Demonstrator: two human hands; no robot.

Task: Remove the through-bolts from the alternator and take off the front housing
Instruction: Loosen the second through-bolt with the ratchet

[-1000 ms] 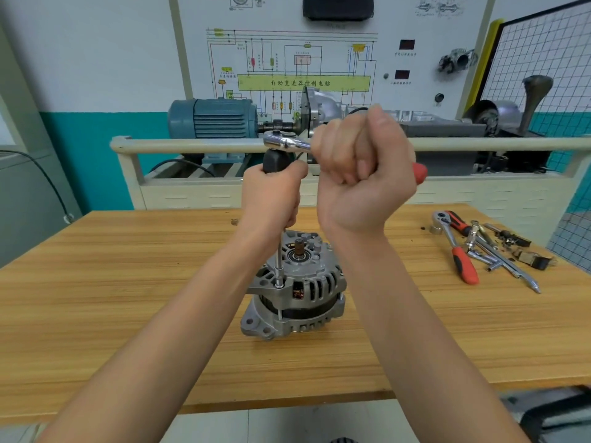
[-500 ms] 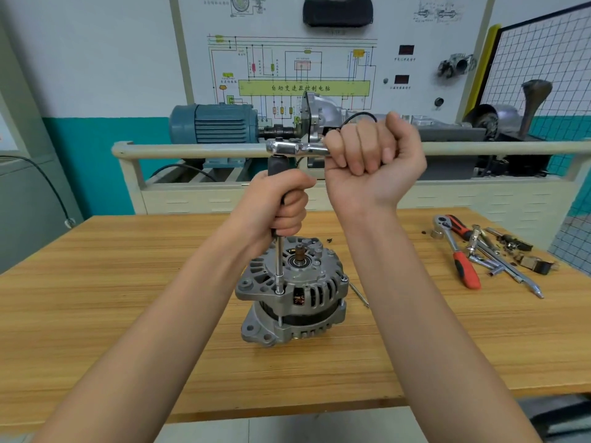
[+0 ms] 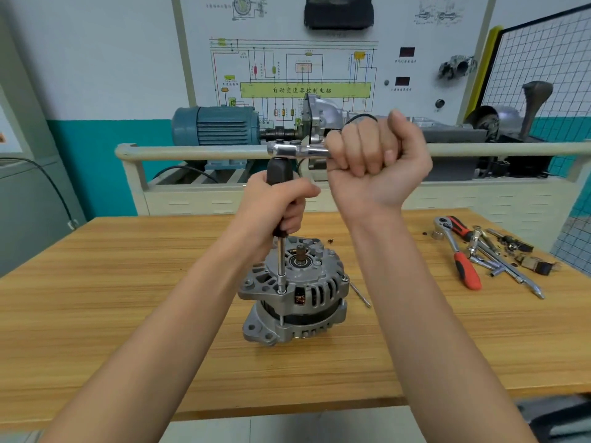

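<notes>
A silver alternator (image 3: 295, 294) stands shaft-up on the wooden table (image 3: 96, 282). A socket driver with a black handle (image 3: 279, 174) and a thin steel shaft (image 3: 281, 266) stands upright on a through-bolt at the front housing's near-left rim. My left hand (image 3: 276, 204) grips that black handle. A chrome ratchet (image 3: 297, 151) sits across the driver's top, and my right hand (image 3: 377, 161) is fisted round its handle. One loose through-bolt (image 3: 360, 295) lies on the table right of the alternator.
At the table's right lie a red-handled ratchet (image 3: 460, 254), extension bars and sockets (image 3: 499, 254). Behind the table runs a cream rail (image 3: 192, 152) in front of a blue motor (image 3: 217, 126) and a wiring-diagram panel (image 3: 303, 68).
My right hand has swung the ratchet handle from pointing toward me round to the right. The alternator turned a little with it. My left hand stays on the driver handle.
</notes>
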